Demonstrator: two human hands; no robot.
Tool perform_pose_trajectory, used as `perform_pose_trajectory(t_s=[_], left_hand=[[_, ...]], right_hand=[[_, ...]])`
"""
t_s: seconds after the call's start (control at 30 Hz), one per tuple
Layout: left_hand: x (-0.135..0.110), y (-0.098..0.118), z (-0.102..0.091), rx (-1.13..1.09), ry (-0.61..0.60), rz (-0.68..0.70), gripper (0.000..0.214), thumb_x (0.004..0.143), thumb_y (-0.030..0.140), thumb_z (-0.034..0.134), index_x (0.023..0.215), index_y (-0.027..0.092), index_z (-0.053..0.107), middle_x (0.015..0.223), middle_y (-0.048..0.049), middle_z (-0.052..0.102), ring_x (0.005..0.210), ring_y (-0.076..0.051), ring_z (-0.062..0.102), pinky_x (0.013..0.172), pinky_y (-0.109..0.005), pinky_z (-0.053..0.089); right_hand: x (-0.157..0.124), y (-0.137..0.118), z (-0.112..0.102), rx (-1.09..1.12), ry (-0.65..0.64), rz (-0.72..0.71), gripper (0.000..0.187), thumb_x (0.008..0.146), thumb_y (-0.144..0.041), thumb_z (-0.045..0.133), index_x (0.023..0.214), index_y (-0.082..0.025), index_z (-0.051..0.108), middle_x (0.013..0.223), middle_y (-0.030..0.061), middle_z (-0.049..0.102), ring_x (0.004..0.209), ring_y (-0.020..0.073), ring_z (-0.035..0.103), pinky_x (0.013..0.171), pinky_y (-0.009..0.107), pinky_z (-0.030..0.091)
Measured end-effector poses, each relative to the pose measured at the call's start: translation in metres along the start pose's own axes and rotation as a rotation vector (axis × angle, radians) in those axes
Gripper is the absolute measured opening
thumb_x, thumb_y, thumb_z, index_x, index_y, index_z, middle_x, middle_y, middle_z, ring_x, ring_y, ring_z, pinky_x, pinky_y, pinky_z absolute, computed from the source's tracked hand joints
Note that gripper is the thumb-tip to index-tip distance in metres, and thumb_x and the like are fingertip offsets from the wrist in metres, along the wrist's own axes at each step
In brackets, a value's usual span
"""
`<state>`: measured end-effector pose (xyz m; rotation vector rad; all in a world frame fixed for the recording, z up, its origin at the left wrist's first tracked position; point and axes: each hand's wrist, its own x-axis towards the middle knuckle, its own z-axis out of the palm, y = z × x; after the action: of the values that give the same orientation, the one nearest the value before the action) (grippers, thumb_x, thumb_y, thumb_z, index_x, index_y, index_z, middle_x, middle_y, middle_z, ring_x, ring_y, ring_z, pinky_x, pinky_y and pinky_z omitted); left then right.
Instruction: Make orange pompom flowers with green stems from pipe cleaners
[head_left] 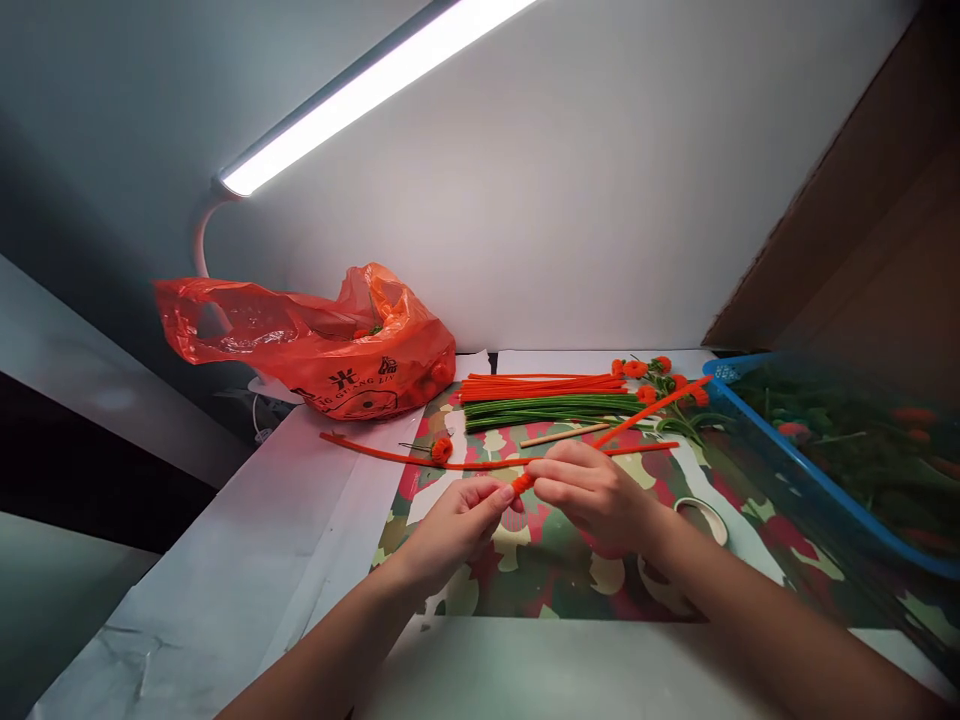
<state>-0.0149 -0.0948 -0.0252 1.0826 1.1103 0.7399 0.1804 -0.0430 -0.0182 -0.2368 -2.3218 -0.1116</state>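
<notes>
My left hand [469,515] pinches one end of an orange pipe cleaner [523,484], which is wound into a short coil there. My right hand [589,492] is closed on the same pipe cleaner just right of the coil, and a straight length rises from it to the upper right. Behind the hands a second orange pipe cleaner [390,456] lies across the table. A small orange flower head [442,450] with thin wire rests beside it. Close behind my right hand lies a thin wooden stick [564,435].
Bundles of orange pipe cleaners [540,388] and green pipe cleaners [547,409] lie at the back. Finished orange flowers [660,380] are right of them. A red plastic bag [360,360] stands left, a blue basket [817,470] right. A tape roll [703,520] lies near my right forearm, under a lamp [375,95].
</notes>
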Motion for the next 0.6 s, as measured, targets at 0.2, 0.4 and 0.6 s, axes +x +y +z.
perform_pose_trajectory(t_s=[0.2,0.4,0.6], left_hand=[[-0.0021,0.0003,-0.0033,-0.142,-0.110,-0.080,0.036,0.081,0.052,0.055,0.079,0.017,0.056,0.046,0.0114,0.024,0.037,-0.003,0.015,0.036,-0.017,0.017],[-0.0016,0.0009,-0.0032,0.171,0.049,0.072,0.038,0.083,0.053,0.049,0.079,0.016,0.059,0.050,0.0084,0.029,0.042,-0.006,0.025,0.041,-0.019,0.023],[-0.0034,0.0043,-0.0026,0.526,0.275,0.351,0.033,0.089,0.041,0.044,0.077,0.016,0.061,0.060,0.0019,0.047,0.055,-0.010,0.037,0.051,-0.022,0.027]], right_hand=[[-0.0054,-0.0010,0.0069,-0.107,0.135,-0.103,0.017,0.086,-0.003,0.049,0.088,-0.020,0.051,0.088,0.0036,0.070,0.078,0.0154,0.055,0.070,0.030,0.047],[-0.0050,-0.0012,0.0072,-0.060,0.031,0.019,0.017,0.089,-0.006,0.042,0.091,-0.018,0.053,0.093,0.0070,0.069,0.078,0.0163,0.056,0.071,0.032,0.047],[-0.0008,-0.0076,0.0092,0.050,0.196,0.284,0.018,0.085,-0.008,0.051,0.096,-0.020,0.057,0.089,0.0064,0.069,0.081,0.0181,0.061,0.072,0.034,0.047]])
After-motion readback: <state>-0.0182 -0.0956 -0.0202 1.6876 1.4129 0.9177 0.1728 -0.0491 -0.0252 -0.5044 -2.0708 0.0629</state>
